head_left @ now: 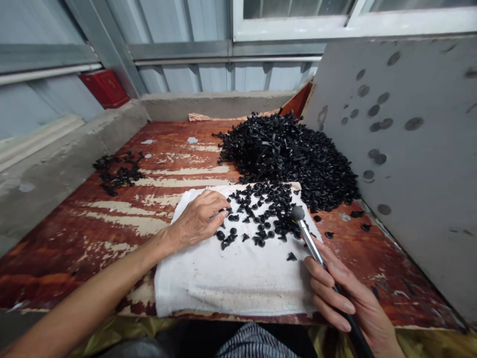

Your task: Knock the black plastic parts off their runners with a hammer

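My left hand is at the left edge of the loose parts, its fingers closed in a pinch on a small black part that is mostly hidden. My right hand wraps round a tool with a shiny metal shaft and a black handle. At the tool's tip is a dark round piece, just over the scattered parts. Many small black disc-headed parts lie spread on a white cloth, some upright on their heads and some tipped over.
Behind the cloth rises a big heap of black parts. A smaller dark cluster lies at the left of the worn red-brown table. A grey spotted board stands at the right. On the left ledge is a red box.
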`<state>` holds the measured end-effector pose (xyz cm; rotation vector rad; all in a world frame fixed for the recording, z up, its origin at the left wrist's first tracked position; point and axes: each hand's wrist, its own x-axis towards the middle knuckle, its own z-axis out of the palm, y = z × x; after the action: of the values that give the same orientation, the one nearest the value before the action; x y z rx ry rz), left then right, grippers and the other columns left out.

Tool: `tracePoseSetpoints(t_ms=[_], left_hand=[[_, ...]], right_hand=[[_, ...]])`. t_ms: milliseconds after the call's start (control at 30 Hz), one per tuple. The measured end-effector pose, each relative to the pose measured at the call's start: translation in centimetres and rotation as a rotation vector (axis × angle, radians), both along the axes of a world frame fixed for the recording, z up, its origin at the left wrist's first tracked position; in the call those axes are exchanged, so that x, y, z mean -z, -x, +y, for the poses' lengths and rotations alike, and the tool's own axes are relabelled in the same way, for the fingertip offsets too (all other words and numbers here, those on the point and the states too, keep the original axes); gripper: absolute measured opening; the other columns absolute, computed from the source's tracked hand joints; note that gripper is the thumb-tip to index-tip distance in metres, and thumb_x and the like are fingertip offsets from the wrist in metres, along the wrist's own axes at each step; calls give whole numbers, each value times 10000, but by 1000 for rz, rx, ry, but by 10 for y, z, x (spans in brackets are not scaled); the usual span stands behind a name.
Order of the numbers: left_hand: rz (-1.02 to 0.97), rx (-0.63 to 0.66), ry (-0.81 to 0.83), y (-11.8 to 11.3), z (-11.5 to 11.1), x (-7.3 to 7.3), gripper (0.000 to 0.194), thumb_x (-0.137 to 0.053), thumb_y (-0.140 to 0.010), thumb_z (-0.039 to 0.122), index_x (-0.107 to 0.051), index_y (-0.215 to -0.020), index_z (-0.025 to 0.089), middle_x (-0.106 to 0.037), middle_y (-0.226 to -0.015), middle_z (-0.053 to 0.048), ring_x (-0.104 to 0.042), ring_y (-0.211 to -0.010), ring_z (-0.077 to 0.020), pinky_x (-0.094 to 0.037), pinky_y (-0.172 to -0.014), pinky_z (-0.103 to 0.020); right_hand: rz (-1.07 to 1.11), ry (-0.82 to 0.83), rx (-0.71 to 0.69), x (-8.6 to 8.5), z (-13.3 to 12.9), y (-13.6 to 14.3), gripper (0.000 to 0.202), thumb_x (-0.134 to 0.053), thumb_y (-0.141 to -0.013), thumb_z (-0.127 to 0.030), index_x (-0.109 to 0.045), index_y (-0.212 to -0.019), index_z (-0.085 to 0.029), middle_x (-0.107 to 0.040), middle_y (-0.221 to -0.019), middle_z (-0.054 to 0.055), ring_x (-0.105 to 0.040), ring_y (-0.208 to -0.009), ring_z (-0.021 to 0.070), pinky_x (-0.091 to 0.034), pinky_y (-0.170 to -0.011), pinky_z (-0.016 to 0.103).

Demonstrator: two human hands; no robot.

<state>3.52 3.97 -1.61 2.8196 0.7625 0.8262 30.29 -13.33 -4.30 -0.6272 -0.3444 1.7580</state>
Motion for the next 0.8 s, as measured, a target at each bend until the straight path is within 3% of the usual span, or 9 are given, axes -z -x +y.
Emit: tracePoseSetpoints(t_ms=[167, 267, 433, 600, 667, 800], left_hand=[[144, 70, -3, -4, 5, -3, 140, -493, -917, 166, -633, -907, 164, -661, -925, -89, -604, -891, -215, -513, -804, -389], [211, -21, 6, 15, -7, -2, 153, -526, -905, 175, -625, -1020, 165, -632, -1077, -121, -589, -993, -238, -514, -850, -399], [177, -177, -56, 35, -38, -3, 235, -531, -911, 169, -583, -1141, 154, -612, -1105, -140, -566, -1052, -263, -495, -930, -450], [211, -15, 51, 27, -69, 3, 308, -557, -887, 174, -574, -1193, 209, -640, -1156, -119, -556, -1146, -278, -483, -1006, -476], [169, -11, 55, 31, -76, 8, 353, -576, -859, 178, -586, -1203, 256, -650, -1153, -107, -577, -1119, -295, -491, -995, -508], [145, 82, 63, 47, -63, 20, 624, -631, -776, 196, -531, -1362, 386, -664, -1114, -77, -592, -1079, -333, -543, -907, -540]], right_hand=[[33, -25, 14, 1, 1, 1, 286, -710, -895, -266, -716, -1176, -315, -432, -715, -77, -126, -435, 5, -429, -375, 78], [55, -10, 8, 2, 1, 1, 311, -721, -887, -266, -714, -1194, -318, -440, -714, -76, -135, -430, 1, -428, -375, 76], [77, 44, -13, 1, -2, -2, 304, -739, -869, -255, -732, -1166, -317, -453, -710, -78, -121, -420, -5, -420, -377, 74], [66, 53, 31, 0, -1, 2, 281, -681, -895, -262, -706, -1169, -324, -456, -707, -87, -121, -401, 0, -384, -355, 74], [69, 30, 23, 0, 0, 4, 287, -671, -885, -271, -688, -1168, -314, -484, -708, -85, -163, -394, 6, -368, -338, 80], [116, -5, 65, 4, 6, 2, 299, -597, -901, -266, -623, -1197, -299, -555, -720, -74, -307, -402, 24, -368, -328, 93]])
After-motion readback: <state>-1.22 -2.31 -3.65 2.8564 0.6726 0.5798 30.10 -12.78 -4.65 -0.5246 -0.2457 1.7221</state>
